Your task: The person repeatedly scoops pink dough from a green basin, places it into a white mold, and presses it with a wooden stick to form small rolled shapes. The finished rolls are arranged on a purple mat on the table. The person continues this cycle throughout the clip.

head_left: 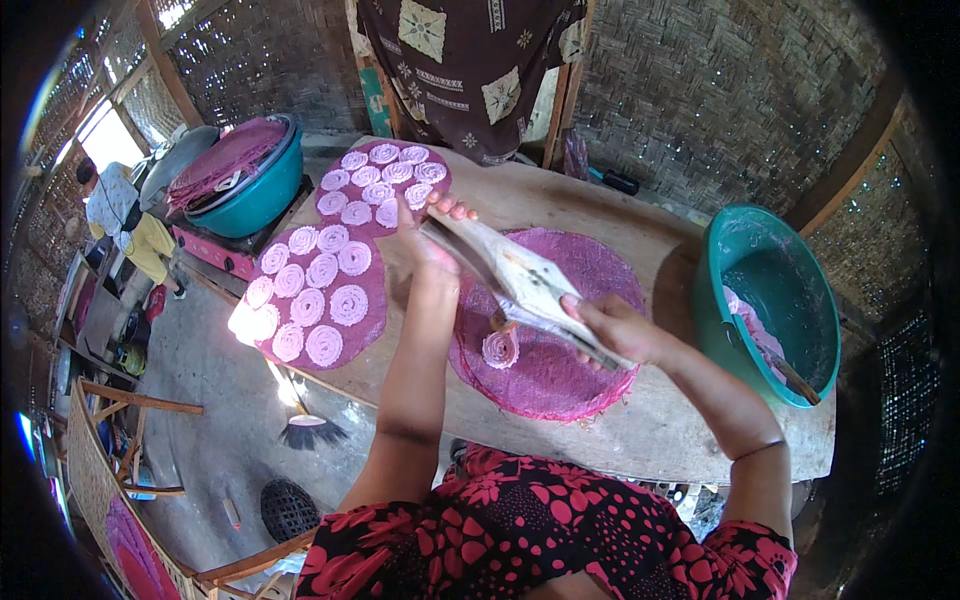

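Nearest the person, past the red-and-black flowered garment at the bottom of the view, the right hand [622, 330] is clenched around the lower end of a long flat pale press [520, 282] that reaches diagonally up and left, while the left hand [432, 232] grasps its upper end, fingers wrapped over the top. From the tool's underside a strand of pink dough drops into a small pink coil [501, 349] taking shape on the round purple woven mat [590, 375] lying on the wooden table [660, 440] directly in front. That coil is the only one on this mat, so by the look of it this mat has barely been started and most of its surface remains to be covered. To the right sits a teal basin [800, 255] with some pink dough low against its inner wall, seemingly much of it used. Farther left, a second purple mat [370, 335] carries about a dozen finished coils, and beyond it a third mat [438, 195] looks equally full. At the far left, a teal tub [255, 200] holds a stack of purple mats.
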Motion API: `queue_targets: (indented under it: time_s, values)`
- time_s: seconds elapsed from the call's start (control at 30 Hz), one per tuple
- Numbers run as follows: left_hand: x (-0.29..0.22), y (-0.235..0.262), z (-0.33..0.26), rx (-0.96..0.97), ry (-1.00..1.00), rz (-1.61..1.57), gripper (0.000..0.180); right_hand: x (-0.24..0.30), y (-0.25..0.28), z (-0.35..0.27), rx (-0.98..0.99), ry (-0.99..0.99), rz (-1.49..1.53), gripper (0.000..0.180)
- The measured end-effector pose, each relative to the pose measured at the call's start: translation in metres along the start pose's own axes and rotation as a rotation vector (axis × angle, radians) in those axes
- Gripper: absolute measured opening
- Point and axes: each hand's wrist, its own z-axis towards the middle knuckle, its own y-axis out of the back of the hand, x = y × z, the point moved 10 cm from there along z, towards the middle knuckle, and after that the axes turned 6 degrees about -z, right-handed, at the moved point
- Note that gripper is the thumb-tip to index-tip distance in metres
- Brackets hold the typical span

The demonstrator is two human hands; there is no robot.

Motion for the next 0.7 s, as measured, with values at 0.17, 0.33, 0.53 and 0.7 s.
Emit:
queue_targets:
  time_s: [0.17,0.33,0.53,0.7]
  values:
    - [-0.001,0.012,-0.013,-0.089,0.061,-0.02,0.051,-0.017,-0.019,-0.005,0.109,-0.039,0.002,0.07]
    - [0.01,-0.005,-0.007,0.019,0.065,-0.113,0.041,-0.014,-0.031,-0.006,0.393,0.051,0.39,0.087]
    - [0.006,-0.006,-0.005,-0.019,0.086,-0.143,0.033,-0.062,-0.076,0.082,0.545,0.115,0.939,0.068]
    - [-0.004,-0.002,-0.007,0.034,0.072,-0.155,0.032,-0.062,-0.127,0.128,1.049,0.178,1.304,0.056]
